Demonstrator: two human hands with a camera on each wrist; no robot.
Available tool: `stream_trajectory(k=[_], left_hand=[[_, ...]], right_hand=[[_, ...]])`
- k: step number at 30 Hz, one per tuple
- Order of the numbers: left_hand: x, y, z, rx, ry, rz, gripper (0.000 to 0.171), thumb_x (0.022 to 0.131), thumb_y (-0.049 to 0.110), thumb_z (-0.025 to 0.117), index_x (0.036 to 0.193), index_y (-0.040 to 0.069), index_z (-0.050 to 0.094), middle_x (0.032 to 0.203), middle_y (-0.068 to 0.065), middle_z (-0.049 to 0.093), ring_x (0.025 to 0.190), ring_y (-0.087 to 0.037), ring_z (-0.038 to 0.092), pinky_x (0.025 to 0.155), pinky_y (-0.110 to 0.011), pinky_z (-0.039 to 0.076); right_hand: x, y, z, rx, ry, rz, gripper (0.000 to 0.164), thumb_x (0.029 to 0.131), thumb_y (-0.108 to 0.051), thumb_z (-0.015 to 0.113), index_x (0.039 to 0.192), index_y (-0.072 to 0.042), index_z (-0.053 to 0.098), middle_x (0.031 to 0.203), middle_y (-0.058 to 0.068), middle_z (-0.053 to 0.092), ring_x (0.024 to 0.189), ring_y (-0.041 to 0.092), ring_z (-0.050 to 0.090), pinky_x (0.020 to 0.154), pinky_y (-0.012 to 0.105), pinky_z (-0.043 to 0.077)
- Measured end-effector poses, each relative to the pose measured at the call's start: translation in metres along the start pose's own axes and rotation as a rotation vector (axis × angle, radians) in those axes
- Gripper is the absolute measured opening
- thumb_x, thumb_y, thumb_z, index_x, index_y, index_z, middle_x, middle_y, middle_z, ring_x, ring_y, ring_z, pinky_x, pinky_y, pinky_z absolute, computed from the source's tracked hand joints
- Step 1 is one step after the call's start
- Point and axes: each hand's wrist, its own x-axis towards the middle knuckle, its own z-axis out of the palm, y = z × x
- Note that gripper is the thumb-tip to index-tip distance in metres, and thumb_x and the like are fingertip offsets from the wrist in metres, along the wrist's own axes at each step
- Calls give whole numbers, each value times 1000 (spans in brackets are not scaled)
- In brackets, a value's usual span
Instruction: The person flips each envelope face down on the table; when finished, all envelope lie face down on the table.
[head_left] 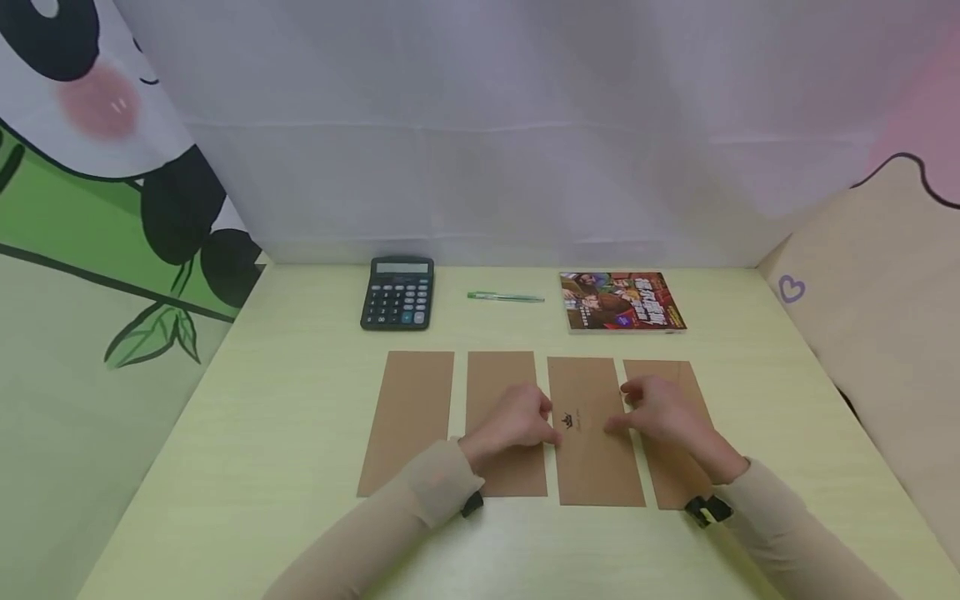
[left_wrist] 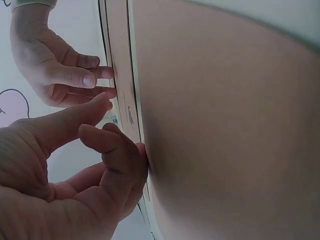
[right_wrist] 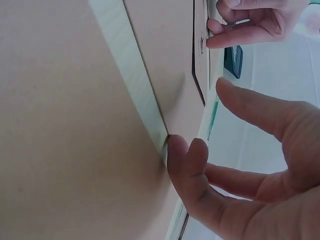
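Fingers (right_wrist: pixel 195 190) loosely bent, clear of thumbs — left hand (head_left: pixel 517 417) and right hand (head_left: pixel 667 412) flank the crown-printed brown card (head_left: pixel 600 467).

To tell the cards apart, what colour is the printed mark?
The printed mark is black, clearest in the head view.

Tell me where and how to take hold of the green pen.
Pinch the green pen across its middle, coming down from above. It is slender and lies lengthwise from left to right, with bare table along its near and far sides, so a pinch on those sides should likely hold best.
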Motion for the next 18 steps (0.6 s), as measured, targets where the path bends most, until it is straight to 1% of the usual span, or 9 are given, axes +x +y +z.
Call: stream_trajectory(k=[4, 8, 12, 15, 18], left_hand=[[0, 4, -1, 13, -18, -23, 48, 71, 11, 83, 52, 13, 38, 51, 6, 21, 45, -9, 22, 43, -24, 17], [0, 5, 0, 35, -38, -10, 46, 70, 10, 83, 52, 11, 40, 50, 6, 23, 43, -10, 24, 41, -24, 18], [0, 8, 0, 70, -62, 4, 38, 69, 10, 83, 54, 9, 49, 50, 5, 28, 44, -10, 28, 41, -24, 21], [-1, 10, 0, 77, -69, -3, 34, 69, 10, 84, 55, 7, 52, 51, 4, 31, 45, -11, 29, 41, -25, 21], [-2, 12, 0, 65, -72, -15, 36, 68, 9, 84, 55, 6, 51, 51, 4, 31, 45, -11, 28, 41, -25, 19]], right_hand=[[1, 2, 0, 22, 4, 21, 68, 70, -35, 85, 117, 8, 61, 114, 22, 61, 95, 30, 59, 81, 45, 50], [0, 1, -2, 87, -3, 36, 66, 74, -33, 83, 117, 11, 59, 112, 22, 62, 92, 28, 60, 80, 43, 50], [-2, -1, -5, 164, -13, 49, 63, 76, -27, 81, 117, 14, 57, 108, 22, 63, 85, 24, 63, 79, 42, 51], [-3, -1, -6, 181, -16, 61, 63, 78, -26, 80, 119, 14, 56, 106, 22, 64, 81, 21, 64, 78, 41, 52], [-2, -1, -6, 189, -19, 66, 64, 79, -26, 79, 121, 15, 53, 107, 23, 63, 80, 22, 64, 79, 42, 51]])
